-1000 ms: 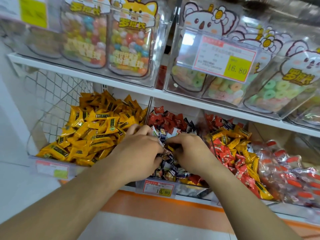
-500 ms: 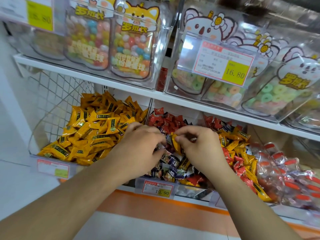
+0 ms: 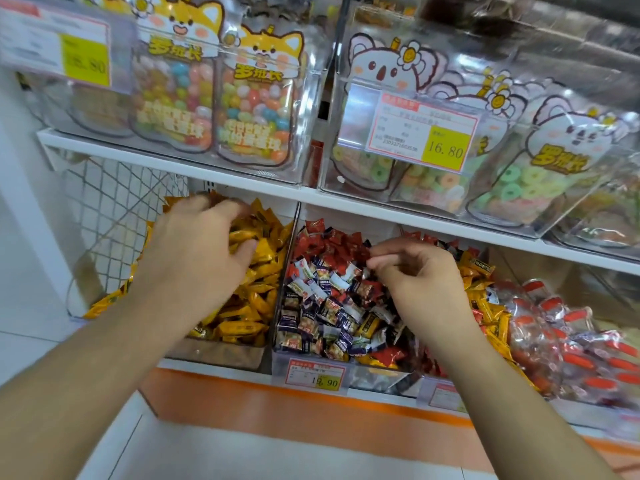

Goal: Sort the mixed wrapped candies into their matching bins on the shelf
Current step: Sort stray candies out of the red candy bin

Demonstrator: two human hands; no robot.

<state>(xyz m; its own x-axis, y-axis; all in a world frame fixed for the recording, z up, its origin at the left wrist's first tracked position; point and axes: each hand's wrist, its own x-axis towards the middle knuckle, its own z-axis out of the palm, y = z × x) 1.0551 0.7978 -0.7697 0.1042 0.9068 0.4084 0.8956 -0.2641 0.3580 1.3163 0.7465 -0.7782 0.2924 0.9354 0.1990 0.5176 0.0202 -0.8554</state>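
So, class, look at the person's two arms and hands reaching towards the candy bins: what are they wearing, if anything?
Nothing shows. The left hand and the right hand are bare, with no gloves, rings, watch or bracelet in view. Both forearms are uncovered up to the picture's lower edge, so no sleeve can be seen.

illumination is bright and even, with no hard shadows. glare streaks cross the clear bins [image 3: 311, 109] above the white shelf board [image 3: 242, 183], washing out their contents. motion blur smears the price tag [image 3: 55, 43] at the board's upper left and the left hand [image 3: 197, 251] just below it. wide-angle distortion bows the board and stretches objects near the frame edges.
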